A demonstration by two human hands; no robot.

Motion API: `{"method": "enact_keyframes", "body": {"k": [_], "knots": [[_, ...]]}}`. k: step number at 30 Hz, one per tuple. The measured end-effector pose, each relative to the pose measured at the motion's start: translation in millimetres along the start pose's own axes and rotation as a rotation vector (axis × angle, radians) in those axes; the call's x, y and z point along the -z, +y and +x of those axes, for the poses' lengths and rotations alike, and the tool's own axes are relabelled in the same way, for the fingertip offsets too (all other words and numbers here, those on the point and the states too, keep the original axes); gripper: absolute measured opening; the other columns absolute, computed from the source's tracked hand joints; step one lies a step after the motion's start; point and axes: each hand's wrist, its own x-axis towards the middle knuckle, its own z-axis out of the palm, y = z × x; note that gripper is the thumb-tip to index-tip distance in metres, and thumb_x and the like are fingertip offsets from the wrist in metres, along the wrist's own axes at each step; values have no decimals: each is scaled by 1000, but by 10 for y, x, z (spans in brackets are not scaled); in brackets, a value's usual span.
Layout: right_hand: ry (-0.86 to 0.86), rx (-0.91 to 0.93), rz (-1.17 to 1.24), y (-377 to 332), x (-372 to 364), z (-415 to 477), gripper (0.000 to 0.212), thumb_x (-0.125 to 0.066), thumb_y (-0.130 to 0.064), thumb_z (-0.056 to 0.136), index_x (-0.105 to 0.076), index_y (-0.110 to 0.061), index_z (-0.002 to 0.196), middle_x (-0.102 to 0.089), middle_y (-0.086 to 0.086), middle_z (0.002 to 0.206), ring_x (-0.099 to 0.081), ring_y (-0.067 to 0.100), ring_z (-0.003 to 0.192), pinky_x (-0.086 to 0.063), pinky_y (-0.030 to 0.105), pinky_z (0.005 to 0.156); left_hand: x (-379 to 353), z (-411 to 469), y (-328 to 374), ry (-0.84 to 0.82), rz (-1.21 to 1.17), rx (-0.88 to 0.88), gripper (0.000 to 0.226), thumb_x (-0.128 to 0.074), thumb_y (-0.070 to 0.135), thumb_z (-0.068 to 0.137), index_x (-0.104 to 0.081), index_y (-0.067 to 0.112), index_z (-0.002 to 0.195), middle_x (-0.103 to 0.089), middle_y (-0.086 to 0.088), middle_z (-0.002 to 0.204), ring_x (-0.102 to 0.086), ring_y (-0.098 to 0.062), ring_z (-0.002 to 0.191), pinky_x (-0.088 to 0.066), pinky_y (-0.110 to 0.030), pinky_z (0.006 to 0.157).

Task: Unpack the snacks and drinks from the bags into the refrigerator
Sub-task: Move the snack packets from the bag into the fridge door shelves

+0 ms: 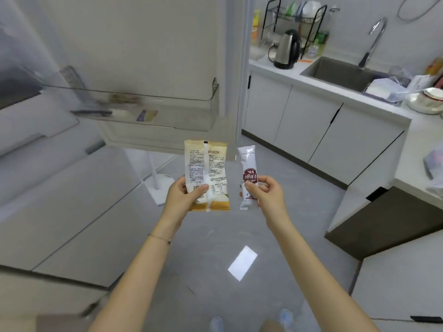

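Head view: the open refrigerator door [143,44] fills the frame from ten to twelve o'clock, its inner side facing the person. A white table [297,79] runs along at two o'clock with a steel sink [335,70] sunk into it. At the sink's four-o'clock corner lies a clear plastic bag [383,89] with something white inside.

A clear door shelf [167,98] crosses the door at ten o'clock and holds a few flat packets [147,115], too blurred to name. At one o'clock a black dish rack [294,20] carries white dishes, and a steel kettle [286,50] stands in front of it.

At centre, over the grey floor [215,236], the left hand [184,195] grips the lower part of an upright yellow snack packet [208,164], thumb across its printed back. The right hand [266,195] pinches an upright white stick sachet [249,164] with a dark red label. The sachet is just beside the packet at its three o'clock, not touching. Both are outside the refrigerator, below the door shelf.
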Motion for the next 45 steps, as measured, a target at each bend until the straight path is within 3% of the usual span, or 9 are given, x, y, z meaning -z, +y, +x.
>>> {"method": "enact_keyframes", "body": {"k": [6,11,18,21,24,29,35,40,45], "knots": [[-129,45,-61,-113,-706,-26,23,-69,-9,87,-56,-3,105,-68,28,92,-68,41,84,-52,41,76,604,-11,69,158,-35,-28,24,-71,13,87,-65,20,109,-73,9,102,-69,-1,84,-51,-14,62],[-282,175,-133,-465,-1143,12,16,-67,-11,88,-59,-8,102,-73,12,82,-67,20,71,-53,32,64,969,24,231,220,-68,-86,23,-71,11,86,-66,21,106,-74,9,101,-70,-9,92,-54,-19,67],[-490,332,-165,-980,-1764,176,15,-67,-14,89,-59,-16,102,-75,-1,84,-72,14,78,-56,27,63,1400,137,546,345,-51,-191,23,-69,9,86,-65,24,104,-74,12,100,-71,-12,92,-58,-27,68],[-552,380,-154,-1162,-2002,243,15,-67,-14,89,-59,-20,101,-74,-4,82,-71,11,76,-54,23,61,1600,188,737,400,-56,-247,23,-68,7,86,-64,24,102,-75,14,97,-71,-8,87,-53,-19,61],[-571,449,-177,-1325,-2192,309,15,-68,-17,87,-59,-25,96,-74,-3,80,-69,20,76,-53,32,65,1798,249,941,416,-62,-307,24,-68,8,86,-64,23,104,-75,12,100,-71,-9,90,-54,-19,63],[-537,546,-150,-1560,-2432,509,16,-69,-16,87,-60,-28,93,-73,3,82,-66,33,80,-55,43,70,2053,465,1301,316,-50,-387,30,-69,15,77,-63,20,106,-75,8,100,-72,-13,90,-56,-21,63],[-370,604,-91,-1776,-2665,787,17,-69,-12,87,-60,-24,96,-72,0,79,-64,13,68,-50,22,63,2393,975,1678,157,-42,-457,33,-68,9,78,-63,19,109,-75,7,102,-72,-16,92,-58,-25,60],[-228,637,-116,-1901,-2866,977,17,-70,-12,86,-61,-23,95,-72,10,84,-64,36,76,-52,43,69,2707,1426,1969,-11,-3,-497,33,-68,9,77,-64,19,108,-75,7,100,-73,-16,89,-58,-25,57],[-97,634,-113,-1961,-2920,1000,17,-67,-8,87,-60,-19,98,-74,6,88,-67,21,75,-52,20,61,2914,1801,2190,-169,108,-522,31,-67,6,83,-63,21,110,-75,9,102,-73,-15,90,-58,-25,55]]}}
